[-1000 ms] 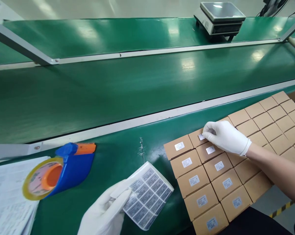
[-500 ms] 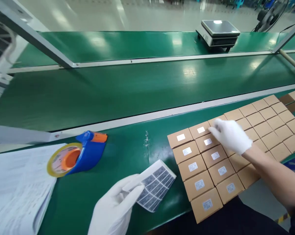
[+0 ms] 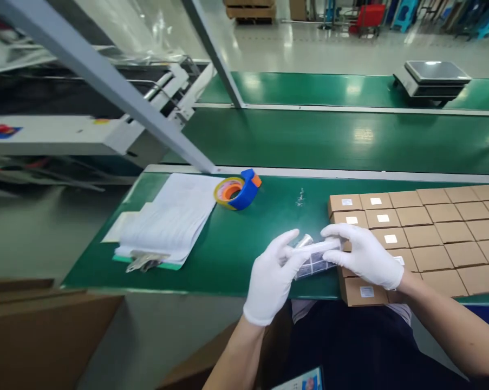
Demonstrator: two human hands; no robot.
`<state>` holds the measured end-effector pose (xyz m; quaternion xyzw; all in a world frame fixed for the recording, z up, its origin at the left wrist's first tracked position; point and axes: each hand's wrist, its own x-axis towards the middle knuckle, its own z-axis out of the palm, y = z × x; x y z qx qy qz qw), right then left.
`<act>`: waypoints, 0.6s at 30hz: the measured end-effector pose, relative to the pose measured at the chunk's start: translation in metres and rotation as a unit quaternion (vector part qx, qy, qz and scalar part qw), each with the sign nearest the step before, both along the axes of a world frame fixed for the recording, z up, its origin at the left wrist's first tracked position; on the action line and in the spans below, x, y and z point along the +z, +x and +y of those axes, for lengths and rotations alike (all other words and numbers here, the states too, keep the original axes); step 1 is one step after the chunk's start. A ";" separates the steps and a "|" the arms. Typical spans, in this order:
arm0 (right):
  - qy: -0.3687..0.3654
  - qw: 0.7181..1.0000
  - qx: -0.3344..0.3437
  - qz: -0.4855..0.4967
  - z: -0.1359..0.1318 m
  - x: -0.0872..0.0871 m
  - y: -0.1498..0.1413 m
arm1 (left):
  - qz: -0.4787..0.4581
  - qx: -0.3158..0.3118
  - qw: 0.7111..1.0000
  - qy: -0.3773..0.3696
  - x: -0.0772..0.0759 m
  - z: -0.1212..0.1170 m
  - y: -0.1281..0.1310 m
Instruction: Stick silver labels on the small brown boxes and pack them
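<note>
My left hand (image 3: 271,279), in a white glove, pinches the left end of a sheet of labels (image 3: 315,267) over the front of the green bench. Its dark printed squares face up and its backing looks curled. My gloved right hand (image 3: 368,255) has its thumb and fingers closed on the sheet's right end. Rows of small brown cardboard boxes (image 3: 439,223) lie side by side under and beyond this hand. White labels (image 3: 390,239) show on boxes in the leftmost columns, while boxes farther right are plain. My right hand hides some of the boxes.
A blue tape dispenser (image 3: 249,193) with a yellow roll sits left of the boxes. Beside it lies a stack of papers (image 3: 169,216) on a clipboard. A slanted grey post (image 3: 147,111) rises at the bench's back left. Across the green belt stands a scale (image 3: 435,81).
My right hand has left the boxes and come to the label sheet in my left hand. The view has swung left, bringing the clipboard and the bench's left end into sight.
</note>
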<state>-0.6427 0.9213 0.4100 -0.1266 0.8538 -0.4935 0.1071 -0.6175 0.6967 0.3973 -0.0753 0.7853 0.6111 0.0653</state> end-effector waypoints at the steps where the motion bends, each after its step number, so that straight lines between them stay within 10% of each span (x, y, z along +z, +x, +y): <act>1: -0.003 1.000 0.002 -0.012 -0.003 0.000 0.001 | 0.011 -0.013 1.000 -0.008 0.000 -0.002 0.002; 18: -0.036 0.999 0.013 0.020 -0.018 0.003 0.012 | 0.045 -0.071 0.996 0.011 0.005 -0.006 0.008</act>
